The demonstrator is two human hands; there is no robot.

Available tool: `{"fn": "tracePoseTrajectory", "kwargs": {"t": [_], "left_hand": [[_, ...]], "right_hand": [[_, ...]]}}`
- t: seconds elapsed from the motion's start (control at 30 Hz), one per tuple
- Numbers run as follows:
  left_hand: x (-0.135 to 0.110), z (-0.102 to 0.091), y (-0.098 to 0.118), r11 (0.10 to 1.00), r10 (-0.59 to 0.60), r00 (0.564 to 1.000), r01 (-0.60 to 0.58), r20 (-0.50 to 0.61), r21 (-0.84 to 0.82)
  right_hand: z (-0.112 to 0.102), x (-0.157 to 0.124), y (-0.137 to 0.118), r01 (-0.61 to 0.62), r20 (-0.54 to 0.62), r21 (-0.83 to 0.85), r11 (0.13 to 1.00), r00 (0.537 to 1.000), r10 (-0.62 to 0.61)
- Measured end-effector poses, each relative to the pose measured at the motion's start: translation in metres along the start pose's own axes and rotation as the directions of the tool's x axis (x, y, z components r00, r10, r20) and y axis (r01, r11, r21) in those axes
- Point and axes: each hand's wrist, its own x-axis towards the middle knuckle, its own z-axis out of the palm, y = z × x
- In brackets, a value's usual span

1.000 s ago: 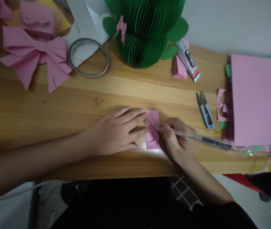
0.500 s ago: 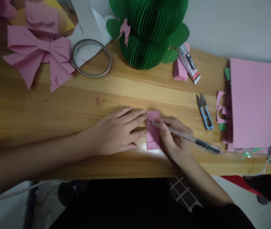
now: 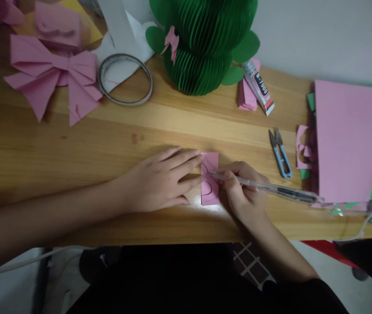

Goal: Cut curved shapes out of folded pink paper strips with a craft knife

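Though palm-down, left hand aslant.

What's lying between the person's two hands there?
In the head view, a small pink paper marked in dark curves, with the left hand at its edge and the pen in the right hand pointing onto it.

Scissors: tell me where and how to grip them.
Take the scissors by the blue handles, probably best from the near side of the table: they lie flat with dark blades apart and pointing away, so that approach should keep clear of the cutting end.
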Motion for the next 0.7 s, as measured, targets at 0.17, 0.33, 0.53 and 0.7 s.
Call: {"fn": "tracePoseTrajectory", "kwargs": {"t": [0.17,0.33,0.53,0.7], "left_hand": [[-0.0001,-0.0007,0.0005,1.0,-0.009,1.0,0.009,-0.004,-0.007],[-0.0011,0.0009,0.0004,1.0,-0.016,1.0,0.016,0.001,-0.023],[-0.0009,0.0014,0.0007,1.0,-0.01,1.0,0.01,0.007,0.013],[-0.0009,0.0,0.0005,1.0,-0.005,1.0,0.005,0.016,0.006]], "right_hand": [[-0.0011,0.0006,0.0004,-0.025,0.02,0.018,1.0,0.999,0.025],[-0.002,0.0003,0.0009,-0.032,0.022,0.033,0.999,0.999,0.031],[0.0004,-0.0019,0.0049,-0.079,0.031,0.121,0.99,0.997,0.076],[0.0014,-0.0006,0.0069,-0.108,0.059,0.195,0.975,0.993,0.098]]}}
